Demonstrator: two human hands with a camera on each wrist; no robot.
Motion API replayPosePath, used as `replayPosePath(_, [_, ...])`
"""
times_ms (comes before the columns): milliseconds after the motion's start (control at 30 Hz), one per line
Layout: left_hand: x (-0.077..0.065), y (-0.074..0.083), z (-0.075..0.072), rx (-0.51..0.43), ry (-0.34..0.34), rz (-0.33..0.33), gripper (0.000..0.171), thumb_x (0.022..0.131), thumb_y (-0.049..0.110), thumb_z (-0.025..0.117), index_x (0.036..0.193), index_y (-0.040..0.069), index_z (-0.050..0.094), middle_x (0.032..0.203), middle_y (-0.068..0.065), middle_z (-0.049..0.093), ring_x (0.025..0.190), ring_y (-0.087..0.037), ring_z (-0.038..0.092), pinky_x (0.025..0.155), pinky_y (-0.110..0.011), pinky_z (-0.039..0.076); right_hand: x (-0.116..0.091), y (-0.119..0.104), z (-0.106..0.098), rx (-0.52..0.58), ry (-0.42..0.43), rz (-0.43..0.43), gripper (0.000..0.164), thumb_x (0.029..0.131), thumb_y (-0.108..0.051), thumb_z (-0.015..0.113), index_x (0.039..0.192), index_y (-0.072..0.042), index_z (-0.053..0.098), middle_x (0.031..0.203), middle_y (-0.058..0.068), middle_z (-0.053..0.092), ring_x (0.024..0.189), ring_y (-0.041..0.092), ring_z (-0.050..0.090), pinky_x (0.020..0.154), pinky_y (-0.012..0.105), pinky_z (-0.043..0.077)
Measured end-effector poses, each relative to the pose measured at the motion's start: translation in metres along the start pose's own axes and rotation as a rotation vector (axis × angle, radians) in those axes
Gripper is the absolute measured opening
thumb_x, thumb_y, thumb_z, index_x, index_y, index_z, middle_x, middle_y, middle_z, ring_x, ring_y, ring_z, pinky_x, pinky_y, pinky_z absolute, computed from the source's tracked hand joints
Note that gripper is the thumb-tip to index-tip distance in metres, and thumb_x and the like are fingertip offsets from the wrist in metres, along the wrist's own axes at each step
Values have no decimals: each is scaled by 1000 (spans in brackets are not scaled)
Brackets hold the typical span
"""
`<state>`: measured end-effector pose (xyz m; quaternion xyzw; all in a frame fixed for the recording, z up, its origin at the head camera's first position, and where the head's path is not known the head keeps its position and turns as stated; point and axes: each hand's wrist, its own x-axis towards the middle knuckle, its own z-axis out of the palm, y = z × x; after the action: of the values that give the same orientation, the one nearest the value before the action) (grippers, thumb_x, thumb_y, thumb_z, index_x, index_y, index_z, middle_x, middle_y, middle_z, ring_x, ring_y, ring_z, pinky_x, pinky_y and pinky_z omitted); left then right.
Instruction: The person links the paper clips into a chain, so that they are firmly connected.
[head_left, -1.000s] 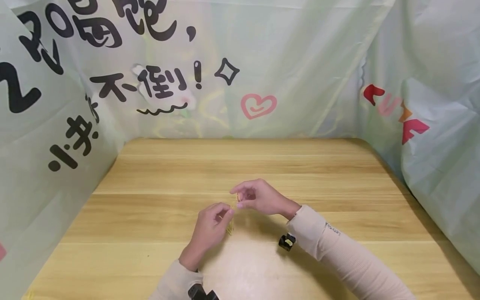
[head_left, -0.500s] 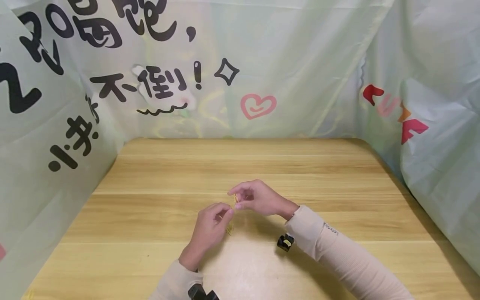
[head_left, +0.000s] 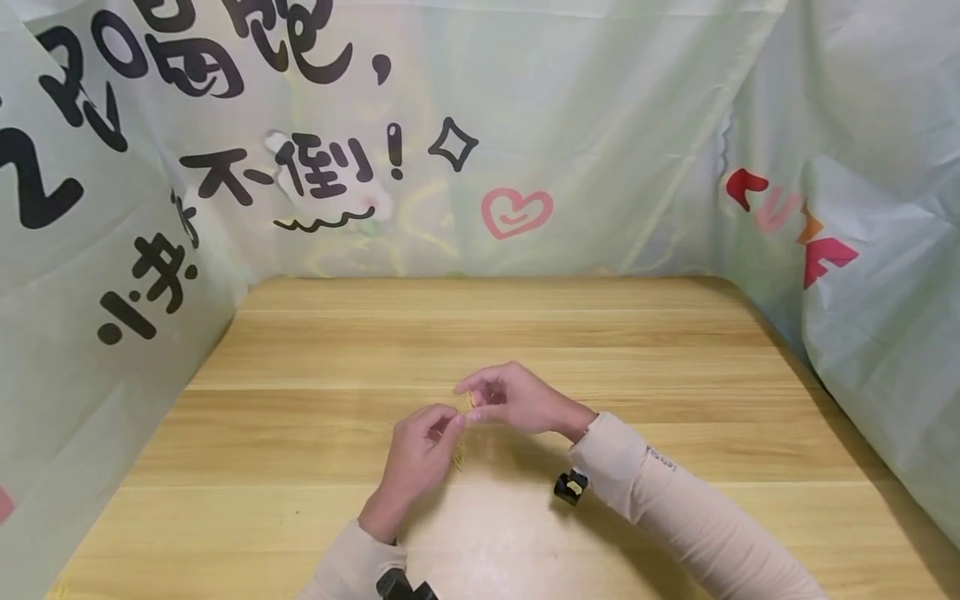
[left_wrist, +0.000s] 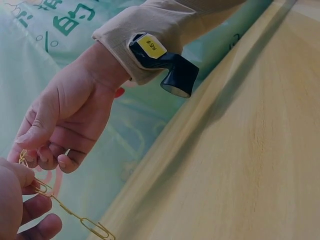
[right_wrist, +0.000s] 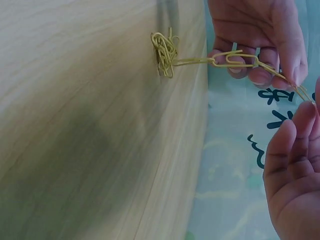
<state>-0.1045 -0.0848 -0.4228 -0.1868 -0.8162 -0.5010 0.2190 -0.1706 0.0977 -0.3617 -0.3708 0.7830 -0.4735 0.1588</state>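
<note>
In the head view my left hand and right hand meet fingertip to fingertip over the table. My left thumb and forefinger pinch one end of a yellow chain of linked paper clips, which hangs below that hand. The chain's lower end is a tangled bunch of paper clips in the right wrist view. My right thumb and fingers pinch a yellow paper clip right beside the chain's upper end. Fingers partly hide where this clip and the chain come together.
A wooden table lies under both hands. Pale green printed cloth hangs behind it and at both sides. A black wrist camera sits under the right sleeve. Something small and yellow shows at the table's front left edge.
My right hand has shifted slightly left, bringing its fingertips and paper clip up against the left fingertips. My left hand stays nearly still with the chain hanging from it.
</note>
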Motion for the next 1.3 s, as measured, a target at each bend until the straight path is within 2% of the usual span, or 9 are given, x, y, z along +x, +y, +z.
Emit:
replayPosePath(167, [0, 1, 0, -12, 30, 11, 8, 90, 3, 63, 83, 5, 67, 74, 1, 65, 68, -14, 63, 61, -26, 54, -3, -2, -4, -3, -65, -11, 35, 88, 0, 68, 122, 4, 62, 80, 1, 59, 70, 10, 54, 68, 24, 48])
replayPosePath(333, [-1, 2, -2, -50, 13, -32, 7, 92, 3, 61, 85, 3, 65, 74, -5, 65, 71, -17, 65, 67, -29, 56, -4, -4, -13, -31, -113, -97, 31, 89, 5, 63, 120, 8, 61, 79, 1, 59, 65, 8, 50, 61, 21, 45])
replayPosePath(467, [1, 4, -2, -115, -45, -46, 9, 96, 4, 57, 88, 3, 62, 78, -11, 65, 74, -21, 65, 72, -31, 56, -3, -10, -22, -38, -59, -134, 26, 89, 8, 59, 115, 7, 62, 82, 6, 63, 70, 10, 57, 68, 26, 51])
replayPosePath(600, [4, 7, -3, -231, -131, -50, 10, 100, 4, 51, 92, 2, 57, 84, -16, 66, 76, -24, 65, 73, -33, 56, -1, -21, -29, -56, 11, -145, 21, 90, 6, 57, 110, 4, 64, 83, 6, 62, 73, 13, 58, 70, 28, 52])
replayPosePath(700, [6, 13, -5, -337, -201, -131, 10, 101, 8, 49, 102, 0, 54, 90, -21, 65, 79, -25, 65, 74, -34, 55, 1, -30, -32, -66, 47, -168, 19, 91, 4, 57, 109, 4, 63, 82, 3, 60, 72, 14, 58, 68, 29, 51])
replayPosePath(800, [6, 19, -8, -428, -274, -244, 22, 101, 12, 52, 117, -3, 50, 97, -27, 64, 84, -31, 66, 78, -33, 55, 2, -38, -34, -68, 62, -190, 18, 91, 4, 58, 108, 4, 63, 81, 3, 61, 73, 15, 60, 73, 31, 53])
replayPosePath(900, [10, 24, -10, -470, -321, -297, 34, 99, 13, 55, 128, -3, 45, 103, -30, 63, 88, -38, 65, 81, -32, 55, 3, -51, -42, -82, 71, -229, 18, 90, 4, 59, 108, 4, 63, 81, 5, 62, 74, 17, 62, 77, 33, 54])
replayPosePath(1067, [12, 25, -9, -491, -328, -289, 34, 97, 11, 57, 127, -3, 46, 103, -31, 62, 88, -43, 63, 81, -33, 54, 5, -73, -52, -113, 83, -286, 18, 90, 3, 60, 108, 4, 63, 81, 7, 62, 73, 21, 61, 76, 34, 54])
replayPosePath(1300, [9, 24, -10, -455, -378, -260, 32, 97, 11, 59, 122, -5, 50, 97, -28, 64, 85, -33, 65, 77, -31, 54, 4, -97, -62, -157, 111, -315, 18, 90, 2, 61, 107, 2, 64, 80, 2, 61, 70, 18, 61, 73, 33, 53])
